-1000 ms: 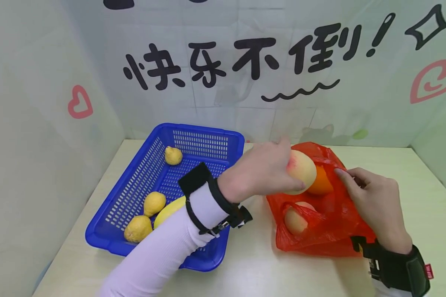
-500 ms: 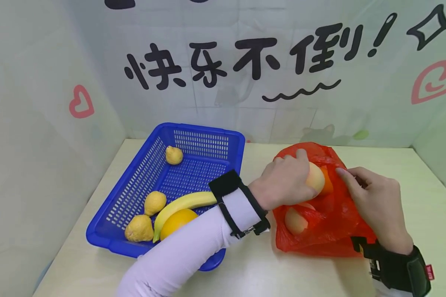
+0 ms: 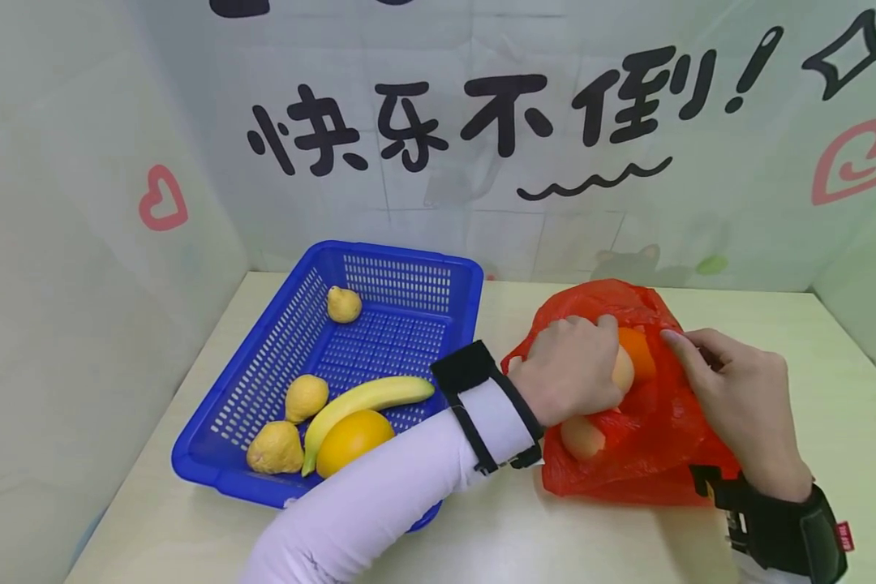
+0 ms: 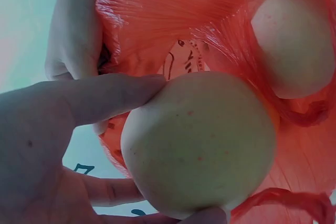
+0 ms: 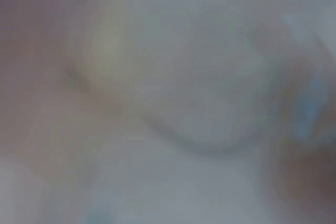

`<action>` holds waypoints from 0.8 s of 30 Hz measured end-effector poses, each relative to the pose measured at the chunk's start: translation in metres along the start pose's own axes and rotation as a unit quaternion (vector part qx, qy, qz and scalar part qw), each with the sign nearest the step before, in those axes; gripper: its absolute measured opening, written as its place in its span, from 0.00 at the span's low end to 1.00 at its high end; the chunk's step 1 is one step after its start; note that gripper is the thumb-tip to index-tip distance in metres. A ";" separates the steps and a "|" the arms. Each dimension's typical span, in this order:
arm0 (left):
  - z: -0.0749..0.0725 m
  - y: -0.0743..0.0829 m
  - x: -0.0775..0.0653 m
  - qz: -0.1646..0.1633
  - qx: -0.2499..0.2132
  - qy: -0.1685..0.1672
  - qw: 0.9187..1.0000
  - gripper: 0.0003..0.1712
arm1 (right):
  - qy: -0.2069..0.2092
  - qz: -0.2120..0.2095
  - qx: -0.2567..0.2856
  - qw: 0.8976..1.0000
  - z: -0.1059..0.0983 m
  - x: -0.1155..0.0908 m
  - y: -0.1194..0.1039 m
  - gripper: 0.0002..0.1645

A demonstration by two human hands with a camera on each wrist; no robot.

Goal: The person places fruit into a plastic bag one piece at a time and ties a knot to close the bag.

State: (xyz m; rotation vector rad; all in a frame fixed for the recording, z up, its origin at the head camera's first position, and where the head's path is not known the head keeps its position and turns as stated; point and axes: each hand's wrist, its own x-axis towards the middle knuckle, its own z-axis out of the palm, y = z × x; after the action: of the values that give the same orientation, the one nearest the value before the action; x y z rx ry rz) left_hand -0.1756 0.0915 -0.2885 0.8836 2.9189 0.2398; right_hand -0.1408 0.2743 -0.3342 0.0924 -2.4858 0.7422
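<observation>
Gripping smooth, rnd, pale fruit + thin, crinkly red plastic bag.

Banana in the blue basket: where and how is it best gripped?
Grip the banana near its right end, probably best from above, pinching its two long sides. That end looks slim, with bare basket floor on both sides, while the left end curves down between a yellow fruit and an orange fruit, leaving less room.
</observation>
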 end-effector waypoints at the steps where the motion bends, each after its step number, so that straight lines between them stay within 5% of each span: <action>1: 0.001 0.000 0.001 -0.006 -0.001 0.003 1.000 0.19 | 0.000 -0.002 0.001 1.000 0.000 0.000 0.000 0.11; 12: 0.010 0.001 0.018 -0.040 0.018 0.009 0.999 0.18 | 0.015 -0.028 0.002 1.000 0.001 0.000 0.001 0.07; 24: 0.022 0.011 0.036 -0.106 -0.037 -0.027 0.993 0.36 | 0.007 -0.020 0.002 1.000 0.000 -0.001 0.001 0.09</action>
State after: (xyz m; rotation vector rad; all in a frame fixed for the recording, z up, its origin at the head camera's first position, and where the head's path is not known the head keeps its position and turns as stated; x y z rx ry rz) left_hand -0.1968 0.1229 -0.3095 0.5558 2.9021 0.3021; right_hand -0.1405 0.2747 -0.3348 0.1368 -2.4614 0.7277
